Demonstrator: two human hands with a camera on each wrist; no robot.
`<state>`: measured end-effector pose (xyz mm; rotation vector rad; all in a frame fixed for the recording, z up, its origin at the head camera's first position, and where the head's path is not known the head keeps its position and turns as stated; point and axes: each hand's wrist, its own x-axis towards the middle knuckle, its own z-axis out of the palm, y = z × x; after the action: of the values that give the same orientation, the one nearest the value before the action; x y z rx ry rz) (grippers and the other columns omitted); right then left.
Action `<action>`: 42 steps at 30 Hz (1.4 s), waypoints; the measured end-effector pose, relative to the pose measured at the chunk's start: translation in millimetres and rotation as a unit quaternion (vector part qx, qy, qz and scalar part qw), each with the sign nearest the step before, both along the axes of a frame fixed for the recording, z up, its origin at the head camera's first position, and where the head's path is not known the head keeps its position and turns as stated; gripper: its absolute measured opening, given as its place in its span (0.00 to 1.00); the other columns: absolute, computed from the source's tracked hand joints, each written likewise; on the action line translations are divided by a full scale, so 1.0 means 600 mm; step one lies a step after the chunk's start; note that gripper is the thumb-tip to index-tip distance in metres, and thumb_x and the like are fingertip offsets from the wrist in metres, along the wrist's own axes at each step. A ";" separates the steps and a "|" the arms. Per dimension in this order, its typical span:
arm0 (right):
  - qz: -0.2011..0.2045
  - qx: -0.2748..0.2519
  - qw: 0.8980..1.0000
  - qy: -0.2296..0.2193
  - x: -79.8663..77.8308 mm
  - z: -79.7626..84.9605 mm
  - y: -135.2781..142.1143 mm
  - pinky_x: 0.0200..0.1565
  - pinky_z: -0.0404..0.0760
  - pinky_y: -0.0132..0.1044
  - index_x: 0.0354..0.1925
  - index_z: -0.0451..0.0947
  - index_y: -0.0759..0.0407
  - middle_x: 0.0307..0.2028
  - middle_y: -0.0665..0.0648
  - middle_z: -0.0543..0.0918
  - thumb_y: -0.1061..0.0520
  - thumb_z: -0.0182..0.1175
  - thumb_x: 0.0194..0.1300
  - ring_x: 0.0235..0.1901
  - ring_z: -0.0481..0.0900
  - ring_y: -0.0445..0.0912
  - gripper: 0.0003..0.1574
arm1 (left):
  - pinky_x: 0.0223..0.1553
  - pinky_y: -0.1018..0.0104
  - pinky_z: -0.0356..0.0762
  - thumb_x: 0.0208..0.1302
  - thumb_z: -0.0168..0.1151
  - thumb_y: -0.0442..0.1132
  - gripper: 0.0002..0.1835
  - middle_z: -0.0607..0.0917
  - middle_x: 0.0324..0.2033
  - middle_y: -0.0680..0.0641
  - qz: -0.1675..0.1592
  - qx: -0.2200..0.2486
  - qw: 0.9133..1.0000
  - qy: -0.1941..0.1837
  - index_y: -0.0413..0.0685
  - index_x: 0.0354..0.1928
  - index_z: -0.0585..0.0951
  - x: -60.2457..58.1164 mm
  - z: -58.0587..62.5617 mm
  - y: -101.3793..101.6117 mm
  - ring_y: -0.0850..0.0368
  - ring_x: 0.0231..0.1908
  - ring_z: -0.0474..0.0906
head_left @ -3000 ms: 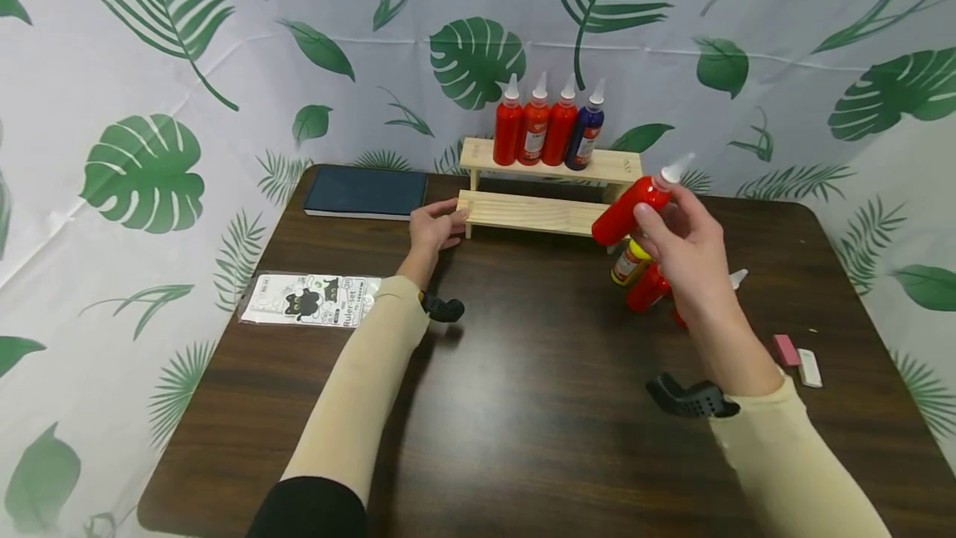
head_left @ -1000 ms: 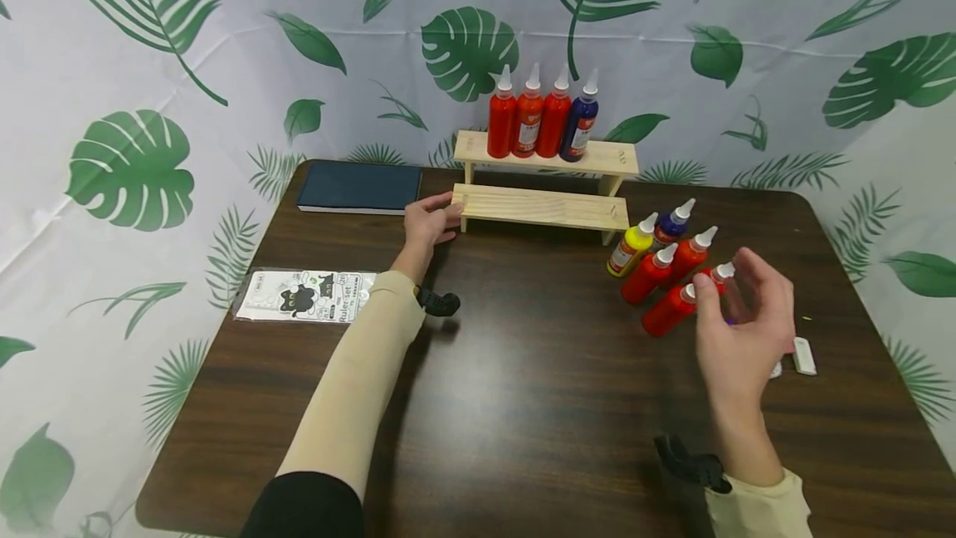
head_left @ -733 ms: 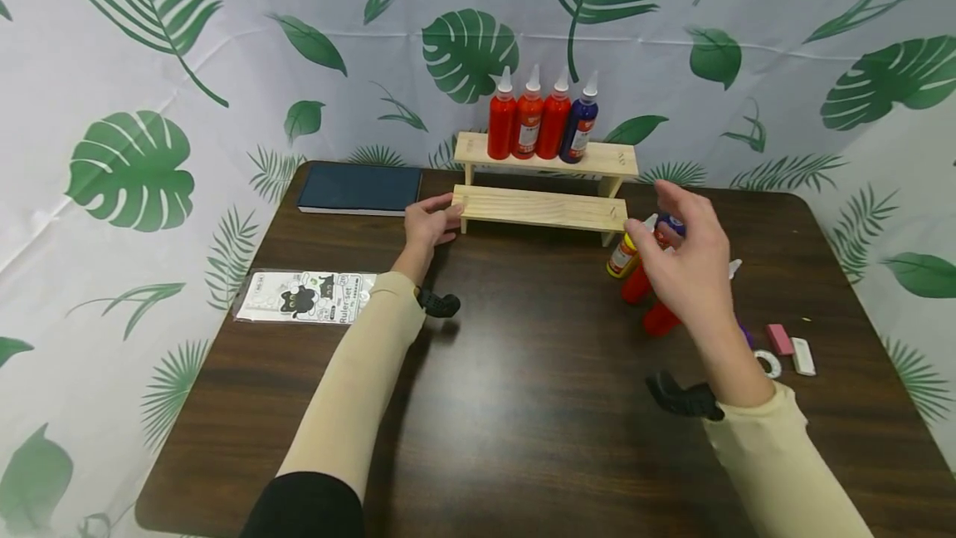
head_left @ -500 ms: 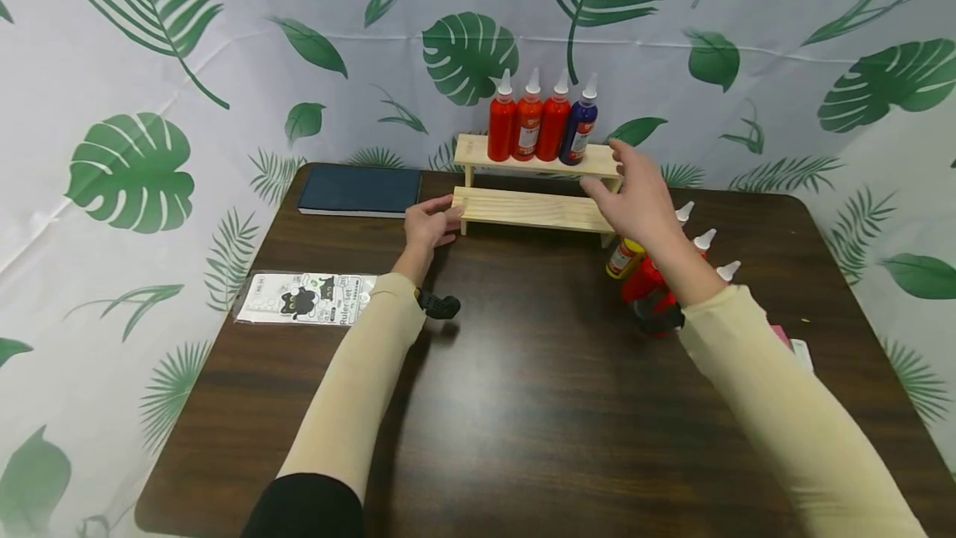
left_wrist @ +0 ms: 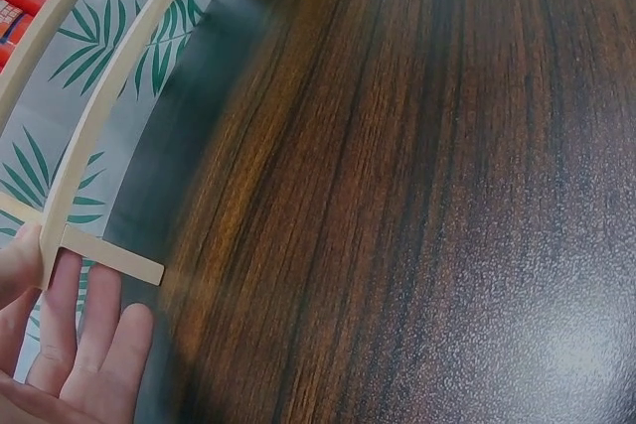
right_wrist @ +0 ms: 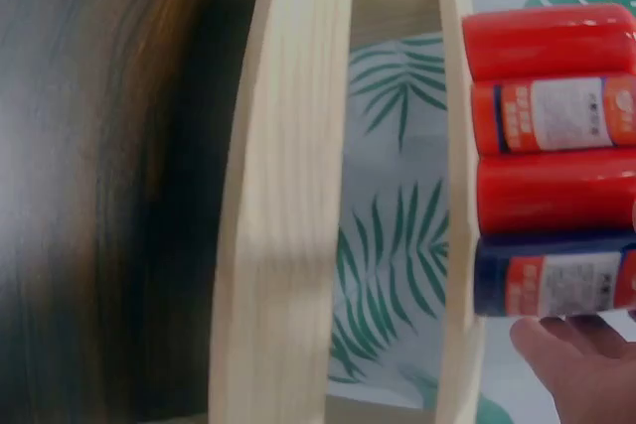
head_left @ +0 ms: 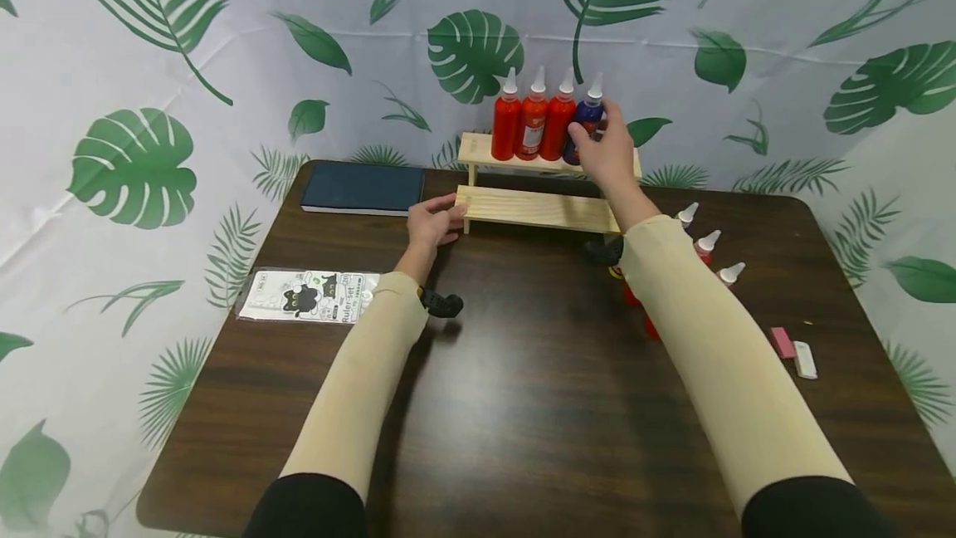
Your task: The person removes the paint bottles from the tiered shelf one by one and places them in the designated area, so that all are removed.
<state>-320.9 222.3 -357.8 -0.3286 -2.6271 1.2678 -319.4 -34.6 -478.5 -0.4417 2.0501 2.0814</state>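
A two-tier wooden rack (head_left: pixel 538 207) stands at the back of the table. My left hand (head_left: pixel 431 224) pinches the left end of its lower step, thumb on top and fingers beneath in the left wrist view. On the upper step stand several upright paint bottles, a red one (head_left: pixel 506 127) at the left and a blue one (head_left: pixel 589 111) at the right. My right hand (head_left: pixel 608 152) is at the blue bottle, its thumb overlapping the front in the head view. In the right wrist view the thumb (right_wrist: pixel 537 340) lies beside the bottle; I cannot tell whether it grips.
More bottles, among them a red one (head_left: pixel 704 252), stand at the right, partly behind my right forearm. Beyond them lie a pink eraser (head_left: pixel 782 343) and a white one (head_left: pixel 805 360). At the left are a dark notebook (head_left: pixel 363 188) and a ruler set packet (head_left: pixel 309 297).
My right hand held a red bottle before the rack, then was without it among the bottles on the right. It has since moved up and left to the blue bottle. My left hand stays put.
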 end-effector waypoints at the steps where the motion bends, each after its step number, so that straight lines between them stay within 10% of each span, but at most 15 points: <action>1: -0.011 -0.006 1.000 0.005 -0.002 -0.002 -0.003 0.62 0.71 0.43 0.74 0.47 0.49 0.66 0.60 0.66 0.42 0.51 0.70 0.62 0.69 0.51 0.42 | 0.38 0.59 0.84 0.58 0.69 0.40 0.16 0.87 0.40 0.45 -0.001 -0.001 1.000 -0.001 0.55 0.50 0.85 0.000 0.000 0.000 0.51 0.39 0.86; 11: -0.047 -0.056 0.996 0.053 0.025 -0.010 -0.009 0.58 0.74 0.39 0.69 0.57 0.52 0.60 0.61 0.71 0.47 0.53 0.71 0.57 0.73 0.49 0.33 | 0.38 0.59 0.84 0.59 0.69 0.40 0.16 0.88 0.39 0.45 0.000 -0.007 1.000 -0.005 0.55 0.51 0.84 -0.002 -0.001 -0.001 0.53 0.39 0.86; 19: -0.027 -0.111 0.987 0.109 0.133 -0.007 -0.001 0.54 0.78 0.41 0.67 0.61 0.51 0.60 0.59 0.70 0.50 0.55 0.70 0.55 0.73 0.49 0.30 | 0.38 0.59 0.84 0.59 0.69 0.40 0.16 0.87 0.40 0.45 -0.001 -0.011 1.000 -0.003 0.54 0.51 0.84 0.002 0.000 0.002 0.52 0.39 0.86; 30: 0.000 -0.104 0.989 0.100 0.253 -0.115 0.001 0.61 0.70 0.50 0.65 0.62 0.65 0.60 0.66 0.72 0.61 0.59 0.67 0.57 0.73 0.58 0.31 | 0.37 0.61 0.84 0.59 0.68 0.40 0.16 0.88 0.39 0.45 -0.002 -0.009 1.000 -0.007 0.55 0.51 0.84 0.003 -0.003 0.000 0.53 0.38 0.86; 42: -0.040 -0.124 0.990 0.058 0.265 -0.190 -0.005 0.64 0.67 0.48 0.67 0.60 0.64 0.64 0.66 0.68 0.64 0.57 0.67 0.62 0.69 0.57 0.32 | 0.39 0.58 0.84 0.58 0.70 0.40 0.17 0.87 0.40 0.44 0.003 -0.012 1.000 0.003 0.55 0.51 0.84 0.001 -0.002 -0.001 0.54 0.37 0.86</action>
<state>-162.1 219.6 -471.6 -0.3838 -2.3392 1.5407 -318.7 -35.4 -479.7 -0.4463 2.0811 2.0652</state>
